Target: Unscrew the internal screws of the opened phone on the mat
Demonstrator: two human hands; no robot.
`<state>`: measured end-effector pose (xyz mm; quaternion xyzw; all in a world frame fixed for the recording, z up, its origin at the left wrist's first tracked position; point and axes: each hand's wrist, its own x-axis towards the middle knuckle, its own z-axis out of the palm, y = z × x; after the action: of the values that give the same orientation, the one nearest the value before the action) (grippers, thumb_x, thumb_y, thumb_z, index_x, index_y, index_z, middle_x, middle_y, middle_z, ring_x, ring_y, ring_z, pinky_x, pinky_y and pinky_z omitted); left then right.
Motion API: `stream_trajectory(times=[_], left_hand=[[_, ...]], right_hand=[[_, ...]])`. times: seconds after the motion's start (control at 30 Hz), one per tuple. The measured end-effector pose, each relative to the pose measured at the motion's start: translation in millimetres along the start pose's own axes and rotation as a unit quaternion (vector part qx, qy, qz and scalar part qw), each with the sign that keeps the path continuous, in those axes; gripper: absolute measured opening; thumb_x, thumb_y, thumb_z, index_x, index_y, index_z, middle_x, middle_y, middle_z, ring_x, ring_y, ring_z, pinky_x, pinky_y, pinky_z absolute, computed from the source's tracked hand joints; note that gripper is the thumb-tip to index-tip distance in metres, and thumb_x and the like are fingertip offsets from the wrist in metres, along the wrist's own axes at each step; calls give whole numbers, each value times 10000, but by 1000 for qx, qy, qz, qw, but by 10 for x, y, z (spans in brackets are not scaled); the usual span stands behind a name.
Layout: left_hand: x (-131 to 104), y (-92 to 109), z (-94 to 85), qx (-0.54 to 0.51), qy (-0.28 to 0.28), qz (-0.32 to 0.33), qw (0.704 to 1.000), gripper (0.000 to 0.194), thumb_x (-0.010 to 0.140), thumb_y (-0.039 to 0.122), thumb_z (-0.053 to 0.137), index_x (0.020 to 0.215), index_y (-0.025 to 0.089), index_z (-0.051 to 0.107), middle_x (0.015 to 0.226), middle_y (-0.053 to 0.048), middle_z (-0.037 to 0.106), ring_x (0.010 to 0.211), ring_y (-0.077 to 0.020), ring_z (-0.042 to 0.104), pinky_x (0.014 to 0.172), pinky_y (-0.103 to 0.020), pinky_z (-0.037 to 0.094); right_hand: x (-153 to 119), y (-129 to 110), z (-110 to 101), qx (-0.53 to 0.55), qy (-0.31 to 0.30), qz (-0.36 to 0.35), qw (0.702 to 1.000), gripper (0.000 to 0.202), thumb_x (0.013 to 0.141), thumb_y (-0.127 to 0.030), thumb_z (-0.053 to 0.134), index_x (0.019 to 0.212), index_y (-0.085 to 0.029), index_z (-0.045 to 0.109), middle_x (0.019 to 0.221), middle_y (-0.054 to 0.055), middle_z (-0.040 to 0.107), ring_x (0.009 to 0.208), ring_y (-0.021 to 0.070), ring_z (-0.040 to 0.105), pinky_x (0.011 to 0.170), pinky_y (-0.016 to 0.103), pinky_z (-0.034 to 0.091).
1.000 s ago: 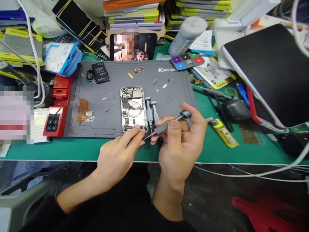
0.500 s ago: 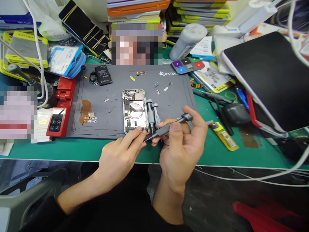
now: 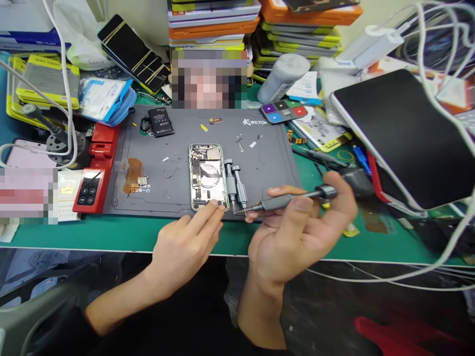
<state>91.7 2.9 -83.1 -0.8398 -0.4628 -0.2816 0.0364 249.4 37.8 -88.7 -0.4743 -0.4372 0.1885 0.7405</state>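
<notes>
An opened smartphone (image 3: 212, 173) lies on the grey mat, its inner parts and a round coil showing. My left hand (image 3: 189, 240) is closed on the phone's lower end, fingers together and fingertips on its bottom corner; its thumb is mostly hidden. In my right hand (image 3: 297, 232) is a grey precision screwdriver (image 3: 276, 201), held between thumb and fingers with one finger by its dark end cap. The driver's thin tip points left, apart from the phone. Two more grey screwdrivers, one (image 3: 230, 183) beside the phone and another (image 3: 240, 185) just right of it, lie on the mat.
A phone battery (image 3: 161, 122) lies at the mat's upper left, with small metal pieces (image 3: 253, 144) at the right. A red device (image 3: 89, 190) borders the left edge. A tablet-like black panel (image 3: 404, 138) and white cables (image 3: 445, 242) crowd the right side.
My right hand has moved right with the screwdriver, drawing its tip away from the phone's bottom edge. My left fingers stay on the phone. The view has shifted slightly.
</notes>
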Motion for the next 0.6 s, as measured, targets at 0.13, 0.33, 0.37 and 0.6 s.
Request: stream_trajectory(times=[0.13, 0.33, 0.37, 0.6], left_hand=[[15, 11, 6, 34, 3, 13, 999, 276, 1102, 168, 639, 1331, 132, 788, 1408, 1, 761, 749, -133, 735, 648, -324, 587], [20, 14, -3, 38, -6, 24, 999, 292, 1107, 184, 623, 1338, 120, 789, 1405, -20, 763, 706, -132, 690, 605, -324, 581], [18, 14, -3, 38, -7, 25, 999, 295, 1106, 184, 623, 1344, 119, 787, 1407, -21, 761, 705, -134, 687, 607, -326, 585], [25, 3, 9, 25, -5, 27, 999, 292, 1100, 174, 635, 1342, 106, 784, 1393, -27, 768, 722, -144, 706, 616, -333, 602]], right_hand=[[200, 103, 50, -88, -21, -269, 959, 524, 1041, -159, 657, 1549, -270, 591, 1297, 80, 618, 803, 81, 731, 484, 128, 557], [180, 200, 65, -164, -80, -303, 936, 641, 1038, -164, 675, 1641, -279, 489, 1351, 119, 563, 921, 124, 750, 577, 176, 623], [149, 193, 66, -172, -85, -303, 933, 644, 1038, -159, 675, 1643, -274, 487, 1304, 107, 579, 925, 128, 750, 582, 176, 624], [88, 167, 69, -176, -99, -290, 936, 610, 1056, -157, 642, 1637, -255, 482, 1335, 114, 586, 921, 112, 739, 561, 157, 584]])
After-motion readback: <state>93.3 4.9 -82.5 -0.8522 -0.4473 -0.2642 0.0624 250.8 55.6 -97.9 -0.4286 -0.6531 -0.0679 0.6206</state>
